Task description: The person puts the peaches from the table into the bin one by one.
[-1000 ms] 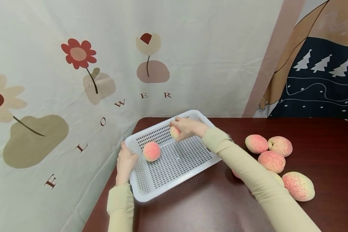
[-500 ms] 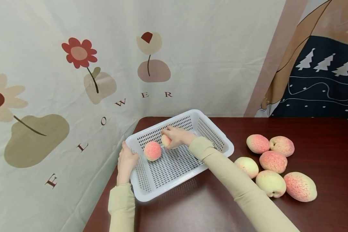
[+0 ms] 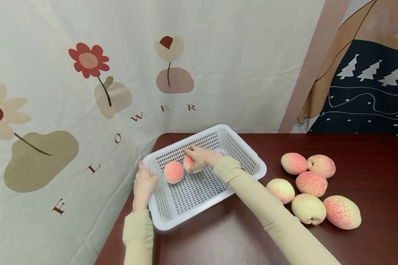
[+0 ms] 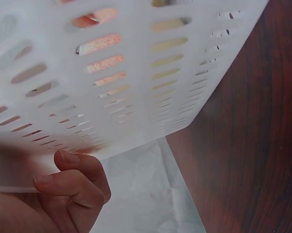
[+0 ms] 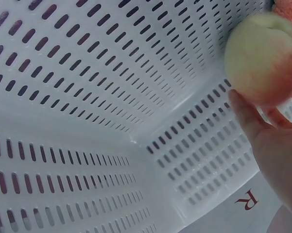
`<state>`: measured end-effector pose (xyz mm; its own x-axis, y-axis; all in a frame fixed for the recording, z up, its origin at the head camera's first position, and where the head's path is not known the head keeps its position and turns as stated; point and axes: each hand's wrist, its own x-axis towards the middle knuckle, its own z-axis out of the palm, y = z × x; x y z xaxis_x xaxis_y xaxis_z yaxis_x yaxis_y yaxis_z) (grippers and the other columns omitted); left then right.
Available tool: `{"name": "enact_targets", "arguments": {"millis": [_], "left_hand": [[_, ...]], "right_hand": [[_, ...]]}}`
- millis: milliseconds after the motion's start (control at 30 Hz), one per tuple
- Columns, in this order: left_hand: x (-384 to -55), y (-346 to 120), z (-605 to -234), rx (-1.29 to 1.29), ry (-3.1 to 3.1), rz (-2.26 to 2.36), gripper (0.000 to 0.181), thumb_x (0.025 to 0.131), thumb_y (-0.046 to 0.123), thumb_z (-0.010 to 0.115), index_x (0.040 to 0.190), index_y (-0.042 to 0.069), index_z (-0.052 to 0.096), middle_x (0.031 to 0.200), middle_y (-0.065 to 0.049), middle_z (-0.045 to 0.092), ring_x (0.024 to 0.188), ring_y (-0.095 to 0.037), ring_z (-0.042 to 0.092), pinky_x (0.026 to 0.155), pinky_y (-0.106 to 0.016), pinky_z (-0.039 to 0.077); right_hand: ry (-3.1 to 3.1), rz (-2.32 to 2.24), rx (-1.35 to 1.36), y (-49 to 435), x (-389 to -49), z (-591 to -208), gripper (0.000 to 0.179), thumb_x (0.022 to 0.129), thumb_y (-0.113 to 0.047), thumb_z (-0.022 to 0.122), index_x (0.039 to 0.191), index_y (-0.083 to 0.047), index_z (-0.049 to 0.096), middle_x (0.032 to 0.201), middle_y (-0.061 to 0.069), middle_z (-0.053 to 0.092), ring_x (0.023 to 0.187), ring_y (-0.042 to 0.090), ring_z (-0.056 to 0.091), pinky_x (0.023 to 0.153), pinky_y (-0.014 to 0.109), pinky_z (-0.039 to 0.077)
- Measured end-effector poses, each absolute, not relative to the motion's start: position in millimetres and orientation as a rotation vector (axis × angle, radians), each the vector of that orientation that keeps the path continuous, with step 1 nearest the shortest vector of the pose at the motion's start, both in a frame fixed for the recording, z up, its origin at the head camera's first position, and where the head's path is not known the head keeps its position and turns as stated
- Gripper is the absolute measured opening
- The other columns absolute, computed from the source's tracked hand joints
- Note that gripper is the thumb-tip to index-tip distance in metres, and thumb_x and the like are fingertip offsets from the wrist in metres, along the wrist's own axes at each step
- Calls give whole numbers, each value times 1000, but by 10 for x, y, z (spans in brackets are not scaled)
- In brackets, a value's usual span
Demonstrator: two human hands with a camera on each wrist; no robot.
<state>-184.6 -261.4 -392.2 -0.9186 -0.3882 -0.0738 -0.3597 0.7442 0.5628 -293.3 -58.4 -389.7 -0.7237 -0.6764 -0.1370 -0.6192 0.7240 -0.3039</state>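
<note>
Peach (image 5: pixel 260 58), pinched by right hand (image 3: pixel 203 156), left hand (image 3: pixel 144 186) gripping basket (image 3: pixel 199 193), shows dimple (image 5: pixel 273 27) only in right wrist view.

The white basket (image 3: pixel 194 195) contains a yellow peach (image 5: pixel 259 58) (pink-blushed) near a pink peach (image 3: pixel 174 172).

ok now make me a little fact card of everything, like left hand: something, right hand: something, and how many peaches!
Left hand: grips the left end of the basket
Right hand: holds a yellow-and-pink peach inside the basket
Basket: white, with lots of slots
Also in basket: one pink peach
On the table: six peaches, right of the basket
Peaches in all: eight
Behind: pale cloth with flowers and the word FLOWER
Can't tell: whether the held peach touches the basket's bottom
</note>
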Motion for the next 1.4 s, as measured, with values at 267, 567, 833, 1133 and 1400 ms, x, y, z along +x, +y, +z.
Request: {"name": "enact_targets", "arguments": {"millis": [267, 567, 833, 1133, 1400], "left_hand": [[-1828, -2615, -3903, 612, -2893, -932, 83, 83, 6, 43, 150, -5, -5, 143, -36, 32, 104, -47, 54, 85, -56, 46], [-1830, -2612, -3915, 608, -2891, -954, 83, 83, 5, 43, 150, -5, -5, 144, -36, 31, 108, -48, 52, 88, -57, 45], [-1832, -2606, -3922, 607, -2886, -949, 84, 82, 6, 43, 150, -5, -5, 143, -36, 32, 110, -48, 52, 89, -57, 45], [-1843, -2615, -3927, 620, -2879, -950, 83, 83, 6, 42, 150, -4, -5, 144, -36, 32, 112, -49, 51, 91, -58, 44], [-1842, -2611, -3918, 617, -2879, -960, 83, 82, 5, 42, 150, -5, -5, 143, -36, 32, 107, -46, 53, 87, -56, 47]], "right_hand": [[2694, -316, -1045, -582, -2927, -3883, 69, 84, -45, 67, 142, -21, 40, 144, 8, 39, 129, 22, 45, 108, 39, 39], [2679, -321, -1038, -570, -2909, -3875, 62, 85, -42, 67, 139, -22, 43, 141, 7, 40, 122, 21, 47, 101, 37, 44], [2709, -276, -1076, -537, -2909, -3864, 59, 88, -46, 62, 139, -22, 43, 143, 8, 41, 123, 23, 49, 102, 40, 43], [2736, -252, -1020, -319, -2965, -3727, 58, 90, -46, 57, 141, -24, 41, 142, 7, 43, 125, 23, 49, 100, 42, 45], [2778, -180, -1039, 6, -3017, -3452, 60, 92, -47, 53, 144, -20, 39, 146, 13, 39, 132, 29, 45, 107, 45, 40]]}}
